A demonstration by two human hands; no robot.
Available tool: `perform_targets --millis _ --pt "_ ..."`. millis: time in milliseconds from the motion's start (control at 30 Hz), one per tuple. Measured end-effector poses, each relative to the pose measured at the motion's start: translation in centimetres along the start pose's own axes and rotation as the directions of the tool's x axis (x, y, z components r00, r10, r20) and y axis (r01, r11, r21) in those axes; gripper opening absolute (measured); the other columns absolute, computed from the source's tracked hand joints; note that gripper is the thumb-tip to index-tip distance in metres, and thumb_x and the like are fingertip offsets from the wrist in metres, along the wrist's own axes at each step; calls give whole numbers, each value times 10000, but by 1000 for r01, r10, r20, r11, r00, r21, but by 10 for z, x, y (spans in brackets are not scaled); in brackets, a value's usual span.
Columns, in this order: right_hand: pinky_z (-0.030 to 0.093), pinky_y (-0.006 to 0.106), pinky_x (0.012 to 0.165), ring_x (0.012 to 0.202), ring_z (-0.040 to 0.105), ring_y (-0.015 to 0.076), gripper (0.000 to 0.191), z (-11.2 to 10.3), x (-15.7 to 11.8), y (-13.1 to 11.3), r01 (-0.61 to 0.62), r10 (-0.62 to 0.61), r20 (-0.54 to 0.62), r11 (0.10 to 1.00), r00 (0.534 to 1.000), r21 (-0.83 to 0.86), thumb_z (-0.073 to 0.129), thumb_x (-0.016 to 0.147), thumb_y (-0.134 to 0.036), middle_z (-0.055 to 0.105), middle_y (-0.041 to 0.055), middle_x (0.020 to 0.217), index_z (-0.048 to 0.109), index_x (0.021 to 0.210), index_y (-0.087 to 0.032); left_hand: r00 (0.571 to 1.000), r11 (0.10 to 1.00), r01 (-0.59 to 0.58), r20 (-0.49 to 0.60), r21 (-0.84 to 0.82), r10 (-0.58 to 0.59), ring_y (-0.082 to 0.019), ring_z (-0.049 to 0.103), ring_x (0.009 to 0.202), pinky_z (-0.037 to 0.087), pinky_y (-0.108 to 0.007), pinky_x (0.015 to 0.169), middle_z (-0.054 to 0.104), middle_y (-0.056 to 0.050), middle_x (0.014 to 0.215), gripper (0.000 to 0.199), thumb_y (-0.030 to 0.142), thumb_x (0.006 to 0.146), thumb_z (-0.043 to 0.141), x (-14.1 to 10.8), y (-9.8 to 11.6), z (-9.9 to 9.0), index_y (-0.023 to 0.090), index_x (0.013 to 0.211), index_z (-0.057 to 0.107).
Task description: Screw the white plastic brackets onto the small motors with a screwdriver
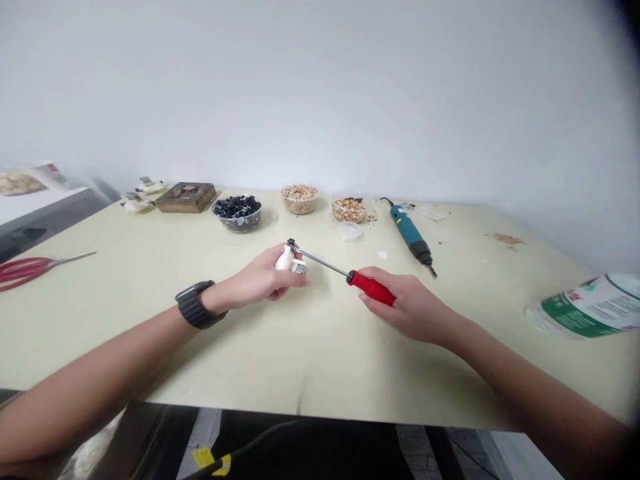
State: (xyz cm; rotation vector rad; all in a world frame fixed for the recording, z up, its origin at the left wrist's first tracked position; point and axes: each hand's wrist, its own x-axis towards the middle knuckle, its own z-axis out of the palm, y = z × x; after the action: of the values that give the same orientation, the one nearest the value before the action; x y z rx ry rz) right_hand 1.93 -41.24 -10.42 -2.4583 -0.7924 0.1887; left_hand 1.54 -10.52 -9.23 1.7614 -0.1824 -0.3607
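Observation:
Closed around a small white plastic part (pixel 285 260) with a black piece (pixel 291 243) on top is my left hand (pixel 257 277), a dark watch on its wrist. The exact kind of this part cannot be made out. My right hand (pixel 407 303) grips the red handle of a screwdriver (pixel 373 288). The screwdriver's metal shaft points left, and its tip meets the upper side of the white part near the black piece. Both hands are over the middle of the pale table (pixel 330 353).
Tubs of black pieces (pixel 240 223) and small brownish parts (pixel 299 201), (pixel 349 212) stand behind the hands. A teal power screwdriver (pixel 409 230) lies back right, a plastic bottle (pixel 590 310) far right. Red scissors (pixel 25 270) and a brown box (pixel 186 198) are left.

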Motion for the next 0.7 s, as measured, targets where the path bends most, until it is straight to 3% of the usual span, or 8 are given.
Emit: perform_targets --millis 133,300,400,533,700 --pt "416 293 605 664 568 151 314 -2 -1 -4 -90 85 86 994 993 61 535 1035 -529 675 11 832 644 1064 -235 1000 999 -16 2 38 15 -90 484 584 406 -190 444 538 11 823 454 385 778 865 0 -2 -1 205 1018 525" --pt "477 296 685 809 620 183 355 -10 3 1 -107 53 223 966 973 237 555 1024 -545 702 52 978 686 1079 -220 993 977 -119 28 176 116 -102 522 630 436 -197 500 567 5 846 432 390 782 868 1 -5 -3 200 987 539" --pt "470 286 675 790 592 171 341 -10 4 4 -148 64 288 948 956 280 560 1022 -536 683 42 957 690 1093 -228 992 972 -124 41 199 118 -103 520 635 428 -198 514 565 7 839 425 394 787 865 1 -6 -3 194 982 545" --pt "453 293 673 794 595 172 341 -6 3 2 -138 84 235 965 968 225 541 1031 -533 691 41 952 669 1059 -219 994 974 -109 28 200 106 -95 515 636 435 -190 508 564 10 850 414 380 796 858 1 -7 -2 192 986 542" --pt "402 289 618 670 524 140 319 -4 1 2 -91 73 168 990 983 105 523 1038 -504 643 3 799 605 942 -212 997 983 -66 44 174 59 -106 529 641 468 -198 472 553 8 862 430 405 805 858 1 -8 -1 198 1007 540"
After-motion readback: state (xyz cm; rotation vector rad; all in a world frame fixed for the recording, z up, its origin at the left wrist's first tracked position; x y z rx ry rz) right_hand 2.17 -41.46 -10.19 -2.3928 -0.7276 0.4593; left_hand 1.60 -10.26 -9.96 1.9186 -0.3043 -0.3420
